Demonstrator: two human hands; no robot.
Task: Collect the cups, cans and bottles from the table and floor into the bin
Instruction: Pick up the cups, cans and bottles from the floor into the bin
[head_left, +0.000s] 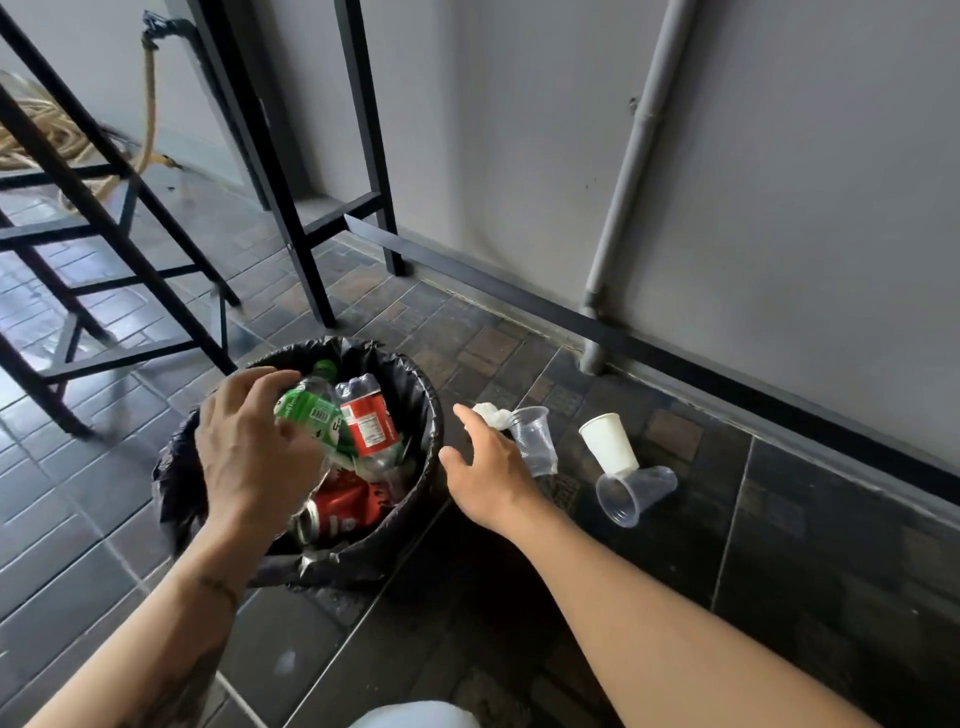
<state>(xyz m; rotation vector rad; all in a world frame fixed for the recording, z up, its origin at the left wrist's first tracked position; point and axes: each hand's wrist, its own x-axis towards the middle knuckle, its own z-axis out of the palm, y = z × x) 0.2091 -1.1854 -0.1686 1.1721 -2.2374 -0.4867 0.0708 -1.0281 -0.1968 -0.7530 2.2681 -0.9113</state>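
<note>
A round bin (415, 395) lined with a black bag stands on the tiled floor. Inside it lie a red-labelled bottle (370, 423) and red cans (340, 512). Over the bin, my left hand (249, 452) grips a green-labelled bottle (311, 415). My right hand (488, 467) is open just right of the bin, its fingers beside a clear plastic cup (535, 441) lying on the floor. Further right lie a white paper cup (609, 441) and a second clear cup (631, 493). A crumpled white tissue (492, 414) sits behind my right fingers.
Black metal table legs (306, 249) and stool frames (104, 260) stand left and behind the bin. A grey drainpipe (623, 197) runs down the wall on the right. A coiled rope (47, 135) lies at the far left.
</note>
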